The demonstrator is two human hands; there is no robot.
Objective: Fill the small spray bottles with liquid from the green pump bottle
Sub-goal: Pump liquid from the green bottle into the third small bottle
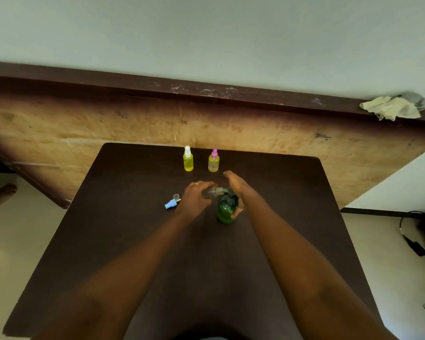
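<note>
At the spout of the green plastic pump bottle [227, 209], the small clear spray bottle [210, 192] gripped by the left hand [194, 195] may slip and spill as the straight-fingered right hand [236, 184] presses.

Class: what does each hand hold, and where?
The left hand grips the small clear bottle round its body; the right hand presses on the green pump bottle top.
</note>
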